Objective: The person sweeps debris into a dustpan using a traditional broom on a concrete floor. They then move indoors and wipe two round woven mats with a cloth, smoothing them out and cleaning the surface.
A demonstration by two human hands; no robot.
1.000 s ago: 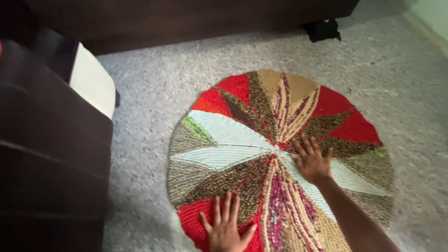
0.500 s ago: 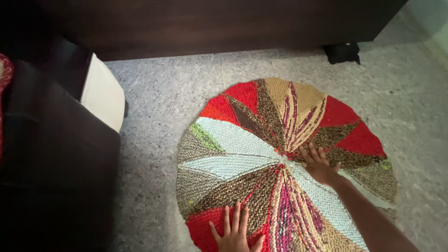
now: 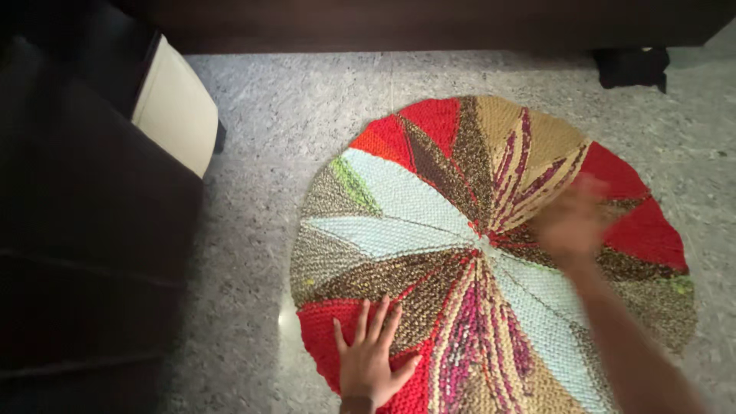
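The round patchwork mat (image 3: 491, 253) lies flat on the speckled floor (image 3: 291, 115), directly ahead of the person; being circular, it has no long axis, and its wedge seams converge at a centre point. The left hand (image 3: 372, 360) rests flat with fingers spread on the near red edge, holding nothing. The right hand (image 3: 571, 222) is blurred, over the mat just right of the centre and nearer to it; whether it touches cannot be determined.

This is looking like a home living room. A round patchwork rug (image 3: 491, 253) is lying on a speckled stone floor (image 3: 284, 130), with dark wooden furniture (image 3: 84, 230) standing beside it.
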